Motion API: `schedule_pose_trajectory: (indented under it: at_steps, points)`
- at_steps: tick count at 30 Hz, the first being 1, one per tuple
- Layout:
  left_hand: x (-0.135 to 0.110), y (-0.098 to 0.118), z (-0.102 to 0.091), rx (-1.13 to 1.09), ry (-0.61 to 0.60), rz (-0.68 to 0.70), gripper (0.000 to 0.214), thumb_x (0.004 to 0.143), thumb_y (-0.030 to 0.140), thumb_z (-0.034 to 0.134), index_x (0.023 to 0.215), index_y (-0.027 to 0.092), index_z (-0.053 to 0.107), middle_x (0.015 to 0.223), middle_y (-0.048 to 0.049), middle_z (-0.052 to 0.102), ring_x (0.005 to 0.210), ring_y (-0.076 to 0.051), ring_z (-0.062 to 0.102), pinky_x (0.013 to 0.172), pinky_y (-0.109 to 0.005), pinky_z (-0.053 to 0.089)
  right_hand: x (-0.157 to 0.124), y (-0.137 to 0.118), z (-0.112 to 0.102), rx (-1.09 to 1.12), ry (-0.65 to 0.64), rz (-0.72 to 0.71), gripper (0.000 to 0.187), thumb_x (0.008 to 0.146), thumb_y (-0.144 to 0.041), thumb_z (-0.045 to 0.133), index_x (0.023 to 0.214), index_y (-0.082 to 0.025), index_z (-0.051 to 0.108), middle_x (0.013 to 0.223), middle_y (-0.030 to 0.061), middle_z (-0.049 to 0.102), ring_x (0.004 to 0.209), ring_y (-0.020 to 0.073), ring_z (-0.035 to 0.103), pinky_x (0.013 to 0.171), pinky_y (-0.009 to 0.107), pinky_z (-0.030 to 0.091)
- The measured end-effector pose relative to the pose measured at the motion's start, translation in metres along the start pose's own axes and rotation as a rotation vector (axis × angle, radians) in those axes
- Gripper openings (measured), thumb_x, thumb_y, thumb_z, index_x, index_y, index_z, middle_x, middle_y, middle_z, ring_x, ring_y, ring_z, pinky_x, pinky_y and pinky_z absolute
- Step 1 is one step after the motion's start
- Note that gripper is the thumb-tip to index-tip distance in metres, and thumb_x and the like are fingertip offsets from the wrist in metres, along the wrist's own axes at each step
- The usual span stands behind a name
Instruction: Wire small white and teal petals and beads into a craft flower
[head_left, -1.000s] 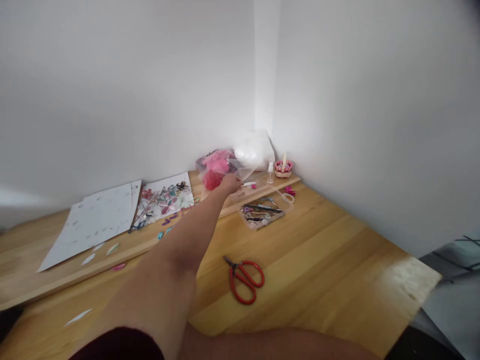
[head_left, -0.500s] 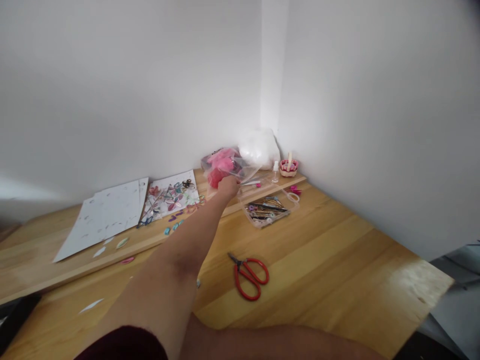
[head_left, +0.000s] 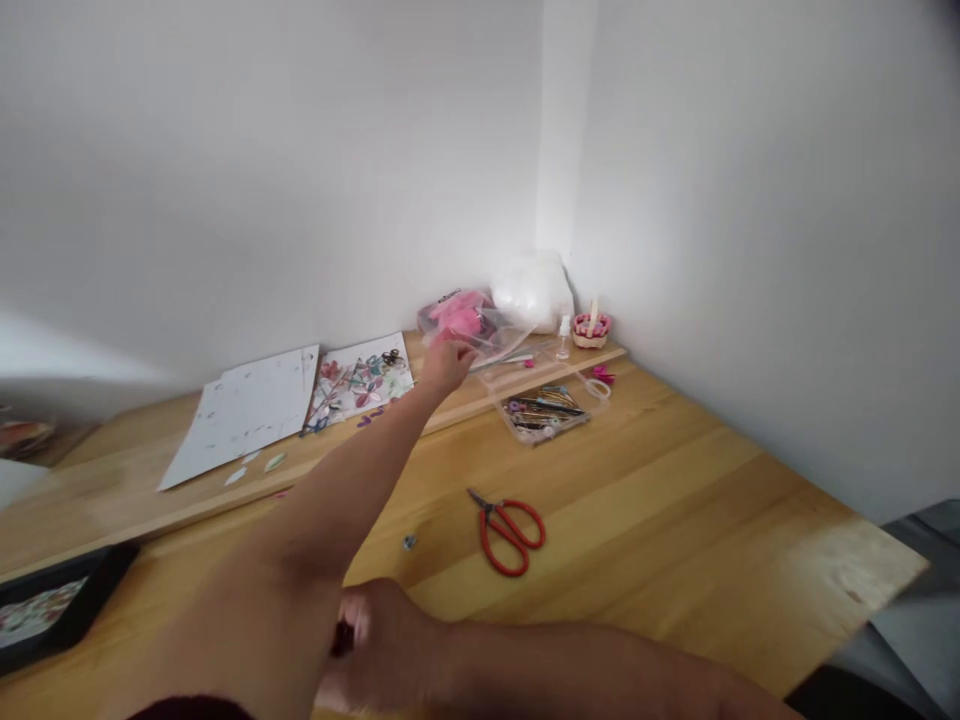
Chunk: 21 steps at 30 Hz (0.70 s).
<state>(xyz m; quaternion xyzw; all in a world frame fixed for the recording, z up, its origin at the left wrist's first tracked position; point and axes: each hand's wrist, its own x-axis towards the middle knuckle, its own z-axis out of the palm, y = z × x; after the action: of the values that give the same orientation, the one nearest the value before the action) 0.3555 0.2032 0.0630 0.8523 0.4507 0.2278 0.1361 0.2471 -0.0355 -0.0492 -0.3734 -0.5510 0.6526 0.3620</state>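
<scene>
Scissors (head_left: 504,530) with red handles lie loose on the tabletop (head_left: 645,500), blades pointing toward its far edge, perhaps left there so either hand can find them. From where I stand, the left hand (head_left: 448,364) stretches over to the raised board (head_left: 135,505) along that far edge, where a clear plastic bag (head_left: 496,340) with pink stuff inside sits near the wall. The arm is long and nearly straight, presumably because the bag lies so deep. Its fingers look drawn together at the bag's near side; whether that grip has caught the film, I can't make out.

The right hand (head_left: 386,645) is curled low by the near edge, partly behind the left forearm. Something dark shows in its hollow, too hidden to name, so I can't say what its grip holds, if anything.

A clear box (head_left: 534,441) rests by the board's front edge, its low walls likely keeping the slender rods together. White paper (head_left: 379,348) under the coloured pieces (head_left: 367,388) probably makes them easier to see. Toward the board's right end stand a spray bottle (head_left: 564,342) and a little basket (head_left: 592,338).
</scene>
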Motion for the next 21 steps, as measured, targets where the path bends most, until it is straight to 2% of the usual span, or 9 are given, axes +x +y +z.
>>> schedule_pose_trajectory:
  at_steps: [3, 7, 9, 11, 13, 17, 21]
  points:
    - [-0.033, -0.002, -0.035, -0.036, 0.050, -0.026, 0.037, 0.094, 0.042, 0.054, 0.090, 0.015, 0.079, 0.075, -0.0051, 0.074, 0.073, -0.019, 0.067, 0.070, -0.027, 0.049, -0.003, 0.000, 0.002, 0.052, 0.029, 0.070, 0.021, 0.060, -0.022, 0.083, 0.073, -0.021, 0.066, 0.067, -0.0057, 0.061, 0.057, 0.0086, 0.049, 0.053, 0.020, 0.038]
    - [-0.102, -0.021, -0.090, -0.203, 0.127, -0.059, 0.050, 0.093, 0.053, 0.053, 0.070, 0.015, 0.076, 0.061, -0.0044, 0.068, 0.060, -0.015, 0.062, 0.059, -0.024, 0.045, -0.003, -0.002, 0.001, 0.080, 0.074, 0.085, 0.012, 0.067, -0.021, 0.076, 0.074, -0.019, 0.067, 0.065, -0.0040, 0.061, 0.054, 0.0084, 0.048, 0.049, 0.020, 0.036]
    - [-0.143, -0.041, -0.115, -0.276, 0.214, -0.047, 0.036, 0.090, 0.045, 0.059, 0.079, 0.017, 0.079, 0.073, -0.0047, 0.074, 0.069, -0.015, 0.065, 0.063, -0.023, 0.047, -0.004, -0.004, -0.001, 0.097, 0.069, 0.027, 0.015, 0.067, -0.023, 0.078, 0.073, -0.018, 0.066, 0.067, -0.0031, 0.062, 0.057, 0.0081, 0.050, 0.052, 0.020, 0.037]
    - [-0.186, -0.063, -0.135, -0.350, 0.306, -0.085, 0.028, 0.085, 0.036, 0.066, 0.104, 0.021, 0.080, 0.089, -0.0040, 0.077, 0.076, -0.014, 0.065, 0.066, -0.022, 0.048, -0.005, -0.008, -0.003, 0.140, 0.087, 0.035, 0.018, 0.066, -0.026, 0.079, 0.070, -0.018, 0.064, 0.064, -0.0033, 0.061, 0.056, 0.0081, 0.049, 0.053, 0.021, 0.037]
    - [-0.227, -0.087, -0.149, -0.424, 0.373, -0.184, 0.036, 0.081, 0.033, 0.069, 0.114, 0.021, 0.077, 0.090, -0.0041, 0.077, 0.074, -0.014, 0.065, 0.065, -0.022, 0.049, -0.007, -0.015, -0.005, 0.124, 0.106, 0.020, 0.021, 0.064, -0.028, 0.080, 0.070, -0.018, 0.063, 0.064, -0.0035, 0.061, 0.056, 0.0079, 0.049, 0.055, 0.022, 0.038]
    - [-0.296, -0.126, -0.163, -0.524, 0.432, -0.365, 0.031, 0.090, 0.041, 0.061, 0.094, 0.017, 0.080, 0.072, -0.0060, 0.073, 0.065, -0.012, 0.062, 0.062, -0.023, 0.048, -0.011, -0.025, -0.007, 0.017, 0.122, -0.029, 0.024, 0.067, -0.036, 0.082, 0.073, -0.018, 0.067, 0.068, -0.0005, 0.066, 0.059, 0.0096, 0.051, 0.056, 0.023, 0.039]
    - [-0.336, -0.148, -0.166, -0.592, 0.392, -0.414, 0.047, 0.096, 0.049, 0.052, 0.081, 0.014, 0.078, 0.066, -0.0078, 0.072, 0.060, -0.012, 0.062, 0.059, -0.023, 0.048, -0.013, -0.027, -0.005, 0.020, 0.163, -0.022, 0.026, 0.070, -0.040, 0.081, 0.073, -0.019, 0.066, 0.059, -0.0026, 0.060, 0.047, 0.0064, 0.038, 0.044, 0.021, 0.026]
